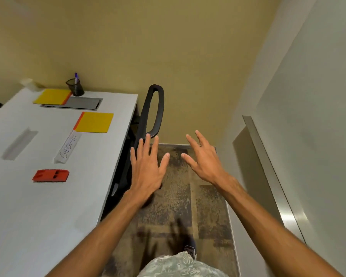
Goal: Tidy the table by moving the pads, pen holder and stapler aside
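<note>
I see both hands spread wide, empty — left hand [148, 168], right hand [205, 160] — over carpet, off the surface [38, 206]. Stapler [50, 175], two pads [94, 122] [52, 96], pen holder [75, 87] lie left; chair [152, 112] between.

My table things, all lying apart.
Two flat yellow pads [52, 96] [94, 122], black mesh pen holder [75, 87] upright at the back, red stapler [50, 175] nearest me.

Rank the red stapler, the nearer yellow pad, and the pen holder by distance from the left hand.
From the left hand:
1. Nearer yellow pad, up and left on the table.
2. Red stapler, left, close to call with the pad.
3. Pen holder, at the table's far edge.
</note>
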The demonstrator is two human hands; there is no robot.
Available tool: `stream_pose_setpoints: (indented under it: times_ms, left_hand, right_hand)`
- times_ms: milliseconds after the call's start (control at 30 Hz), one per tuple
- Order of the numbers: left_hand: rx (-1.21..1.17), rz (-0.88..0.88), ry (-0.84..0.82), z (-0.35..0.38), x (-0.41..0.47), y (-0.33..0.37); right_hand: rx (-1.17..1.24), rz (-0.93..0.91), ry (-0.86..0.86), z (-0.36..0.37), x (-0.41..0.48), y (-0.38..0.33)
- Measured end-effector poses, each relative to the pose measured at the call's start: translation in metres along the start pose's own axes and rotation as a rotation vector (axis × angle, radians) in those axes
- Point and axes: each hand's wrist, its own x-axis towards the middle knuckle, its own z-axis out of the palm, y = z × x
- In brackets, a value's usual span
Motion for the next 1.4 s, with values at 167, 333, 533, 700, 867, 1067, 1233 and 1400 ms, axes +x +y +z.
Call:
stream_pose_setpoints:
  times_ms: [167, 333, 533, 700, 867, 1067, 1233, 1400]
  left_hand:
    - [-0.001, -0.171, 0.052, -0.001, 0.045, 0.002]
    - [0.006, -0.298, 0.092, -0.008, 0.078, -0.012]
    - [-0.005, -0.429, 0.152, -0.004, 0.130, -0.041]
    - [-0.020, -0.508, 0.237, -0.003, 0.187, -0.078]
    - [-0.035, -0.588, 0.262, -0.002, 0.238, -0.116]
    - [-0.070, -0.668, 0.318, -0.010, 0.279, -0.160]
    - [-0.124, -0.797, 0.337, -0.007, 0.300, -0.207]
    - [-0.002, -0.850, 0.391, 0.020, 0.320, -0.246]
  right_hand:
    - [0.025, -0.179, -0.012, -0.013, 0.076, 0.014]
    - [0.100, -0.325, -0.006, -0.016, 0.146, 0.001]
    - [0.123, -0.481, -0.051, -0.001, 0.236, -0.021]
    - [0.098, -0.577, -0.097, 0.021, 0.316, -0.044]
    - [0.052, -0.670, -0.176, 0.045, 0.394, -0.068]
    - [0.058, -0.748, -0.277, 0.079, 0.467, -0.099]
    - [0.046, -0.808, -0.366, 0.116, 0.526, -0.128]
    - [0.041, -0.893, -0.517, 0.165, 0.584, -0.146]
